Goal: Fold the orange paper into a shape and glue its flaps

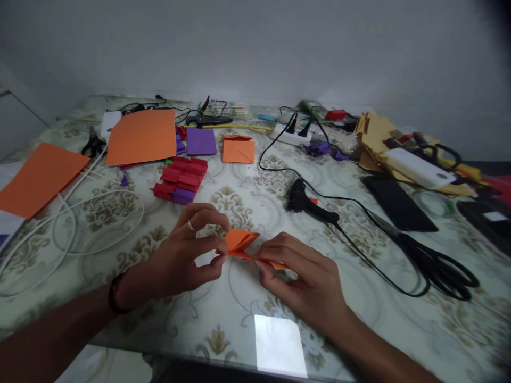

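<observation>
Between my hands, just above the patterned table, is a small folded piece of orange paper (240, 240) with a raised flap. My left hand (187, 247), with a ring and a dark wristband, pinches its left end between thumb and fingers. My right hand (299, 276) grips the right end, thumb below and fingers on top, covering part of it. Beyond my left hand lie folded red paper pieces (181, 178) in rows, one of them purple. A black glue gun (313, 205) lies on its side past my right hand.
Orange sheets (141, 137) and a white cable (99, 251) lie left. Purple paper (202, 141) and folded orange paper (238, 150) sit farther back. Black-handled scissors (435, 260), a phone (399, 203), a power strip (291, 135) and yellow paper scraps (375, 135) are right. The glue gun's cord loops across the table.
</observation>
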`<state>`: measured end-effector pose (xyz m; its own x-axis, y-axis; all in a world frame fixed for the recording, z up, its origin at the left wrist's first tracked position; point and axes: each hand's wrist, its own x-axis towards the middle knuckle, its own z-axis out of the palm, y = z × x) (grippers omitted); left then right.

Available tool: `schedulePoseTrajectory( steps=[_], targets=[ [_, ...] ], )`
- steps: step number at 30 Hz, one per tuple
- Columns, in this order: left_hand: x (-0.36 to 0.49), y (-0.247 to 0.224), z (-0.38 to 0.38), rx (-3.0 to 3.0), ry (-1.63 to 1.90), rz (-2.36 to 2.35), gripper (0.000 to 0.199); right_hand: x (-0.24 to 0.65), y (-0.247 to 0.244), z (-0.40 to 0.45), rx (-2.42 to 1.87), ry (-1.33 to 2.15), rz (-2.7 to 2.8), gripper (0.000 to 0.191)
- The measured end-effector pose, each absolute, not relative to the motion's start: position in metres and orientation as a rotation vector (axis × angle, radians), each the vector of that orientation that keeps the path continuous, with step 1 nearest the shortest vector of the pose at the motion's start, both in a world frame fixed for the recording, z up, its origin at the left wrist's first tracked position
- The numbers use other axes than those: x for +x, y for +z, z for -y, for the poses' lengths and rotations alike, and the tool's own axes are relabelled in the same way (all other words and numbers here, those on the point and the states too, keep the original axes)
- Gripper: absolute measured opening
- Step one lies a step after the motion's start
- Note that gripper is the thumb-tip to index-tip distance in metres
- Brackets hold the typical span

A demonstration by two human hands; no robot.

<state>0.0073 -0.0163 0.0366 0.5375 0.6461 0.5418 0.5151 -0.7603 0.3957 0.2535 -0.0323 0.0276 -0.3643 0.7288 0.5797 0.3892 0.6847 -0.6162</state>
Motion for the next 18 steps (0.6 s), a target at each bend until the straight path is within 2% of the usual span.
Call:
schedulePoseTrajectory(
  steps=[4, 18],
  targets=[
    [0.0058, 0.036, 0.0148, 2.638, 1.036, -0.992, 0.018, 0.2548, 0.0277, 0.0309, -0.852, 0.476, 1.972, 0.018],
    [0.0011, 0.0446, 0.0107, 2.556, 1.026, -0.965, 0.019, 0.2606, 0.0289, 0.0249, -0.904, 0.647, 1.923, 0.011]
  ],
)
